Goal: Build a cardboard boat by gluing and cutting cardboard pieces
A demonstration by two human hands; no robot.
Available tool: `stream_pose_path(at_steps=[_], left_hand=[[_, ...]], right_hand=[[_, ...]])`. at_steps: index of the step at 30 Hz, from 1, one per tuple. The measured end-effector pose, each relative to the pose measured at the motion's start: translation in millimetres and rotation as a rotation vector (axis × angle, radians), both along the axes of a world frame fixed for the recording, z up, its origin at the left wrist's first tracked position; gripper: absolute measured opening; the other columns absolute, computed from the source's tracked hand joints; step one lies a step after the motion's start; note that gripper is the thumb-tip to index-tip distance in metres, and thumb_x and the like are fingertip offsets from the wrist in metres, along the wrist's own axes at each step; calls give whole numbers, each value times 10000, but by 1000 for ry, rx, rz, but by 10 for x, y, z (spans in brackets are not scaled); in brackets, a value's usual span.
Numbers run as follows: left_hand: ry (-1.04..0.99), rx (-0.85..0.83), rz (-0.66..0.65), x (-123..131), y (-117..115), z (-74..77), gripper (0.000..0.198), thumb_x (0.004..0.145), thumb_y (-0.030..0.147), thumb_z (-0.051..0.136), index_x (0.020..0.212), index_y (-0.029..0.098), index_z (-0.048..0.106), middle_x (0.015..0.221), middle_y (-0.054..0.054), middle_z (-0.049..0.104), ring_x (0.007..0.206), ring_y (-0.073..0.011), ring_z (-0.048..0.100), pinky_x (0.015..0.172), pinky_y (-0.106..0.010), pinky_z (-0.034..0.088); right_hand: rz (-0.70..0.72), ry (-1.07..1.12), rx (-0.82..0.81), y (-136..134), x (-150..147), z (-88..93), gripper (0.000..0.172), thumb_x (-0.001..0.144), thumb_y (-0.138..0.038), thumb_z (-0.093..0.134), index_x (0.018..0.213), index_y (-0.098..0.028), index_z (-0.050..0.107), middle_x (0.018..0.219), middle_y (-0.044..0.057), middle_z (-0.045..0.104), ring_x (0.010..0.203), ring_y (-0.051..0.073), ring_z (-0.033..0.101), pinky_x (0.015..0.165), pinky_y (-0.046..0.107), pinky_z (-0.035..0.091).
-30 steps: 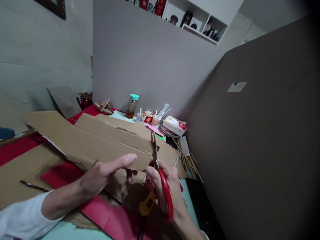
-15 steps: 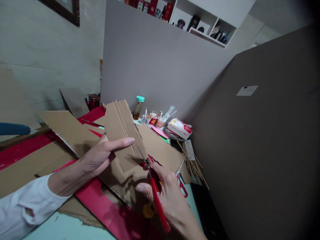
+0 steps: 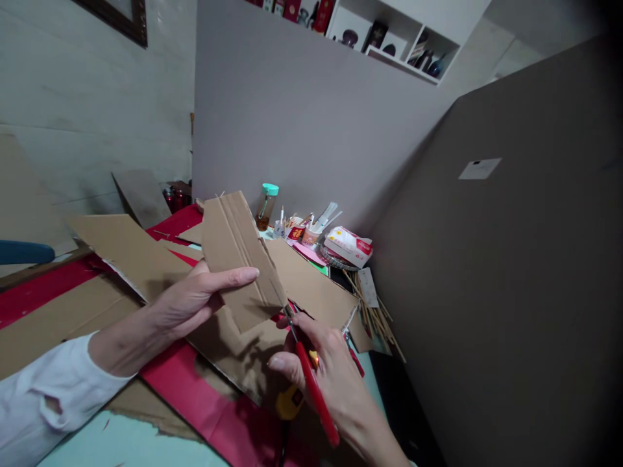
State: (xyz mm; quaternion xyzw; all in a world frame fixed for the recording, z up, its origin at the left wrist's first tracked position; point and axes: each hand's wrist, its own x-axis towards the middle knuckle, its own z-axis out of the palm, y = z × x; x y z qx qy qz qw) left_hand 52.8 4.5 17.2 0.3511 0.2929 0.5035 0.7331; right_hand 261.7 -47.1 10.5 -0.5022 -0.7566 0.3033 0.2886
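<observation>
My left hand (image 3: 195,298) pinches a strip of brown cardboard (image 3: 236,243), thumb flat on its face and fingers behind it. The strip is held up at a tilt and has creases running along it. My right hand (image 3: 331,363) is wrapped round red-handled scissors (image 3: 311,389). Their metal tip meets the strip's lower right edge; how far the blades are apart is hard to see. Below the hands lie larger cardboard pieces (image 3: 131,253) and a red-faced board (image 3: 195,395). A yellow tape measure (image 3: 289,403) is partly hidden beneath my right hand.
At the back stand a bottle with a turquoise lid (image 3: 267,206), cups of pens and sticks (image 3: 310,235), and a white-and-red tissue pack (image 3: 348,245). Wooden sticks (image 3: 374,314) lie at the right, by a dark partition (image 3: 487,259). A second red-handled tool (image 3: 356,357) is partly covered.
The scissors' tip stays at the strip's edge while my right hand and the red handle shift slightly. More of the yellow tape measure shows. The whole view has drifted a little.
</observation>
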Motion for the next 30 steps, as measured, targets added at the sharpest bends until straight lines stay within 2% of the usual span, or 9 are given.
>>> stream_pose_path(at_steps=[4, 12, 17, 22, 26, 30], left_hand=[[23, 6, -10, -3, 13, 2, 246, 775, 144, 804, 1016, 190, 813, 1000, -92, 824, 848, -279, 789, 752, -339, 668], [65, 11, -4, 8, 8, 10, 280, 770, 203, 815, 1048, 187, 793, 951, -90, 826, 793, -282, 787, 743, -376, 661], [78, 43, 148, 68, -2, 0, 309, 689, 224, 872, 983, 192, 782, 919, -73, 822, 775, -284, 778, 684, -363, 656], [61, 104, 271, 132, 1, -24, 208, 740, 201, 834, 937, 201, 766, 948, -38, 821, 870, -243, 768, 732, -264, 632], [65, 113, 253, 153, -16, -33, 146, 794, 232, 791, 929, 181, 767, 944, -57, 819, 903, -268, 768, 730, -274, 629], [67, 107, 219, 160, -44, -52, 164, 778, 260, 807, 919, 188, 765, 949, -56, 817, 917, -281, 765, 719, -286, 629]], right_hand=[[13, 0, -4, -9, -19, 8, 503, 848, -670, 636, 834, -168, 611, 652, -56, 447, 627, 115, 332, 573, 257, 242], [23, 6, 7, -7, -4, -8, 505, 859, -673, 626, 859, -169, 618, 669, -51, 460, 637, 120, 361, 592, 256, 253], [40, 18, -17, -7, 7, -17, 522, 870, -677, 611, 1000, -174, 667, 704, -44, 492, 651, 131, 400, 595, 253, 282], [3, -22, -4, -16, 2, -43, 538, 881, -680, 583, 1041, -174, 665, 777, -13, 540, 730, 162, 461, 663, 266, 323], [2, -1, -1, -9, -16, -64, 542, 880, -681, 569, 1026, -165, 649, 768, -17, 511, 724, 161, 441, 659, 267, 323], [14, 39, 8, -11, -30, -57, 492, 888, -660, 578, 956, -176, 635, 728, -34, 503, 691, 146, 423, 640, 257, 317]])
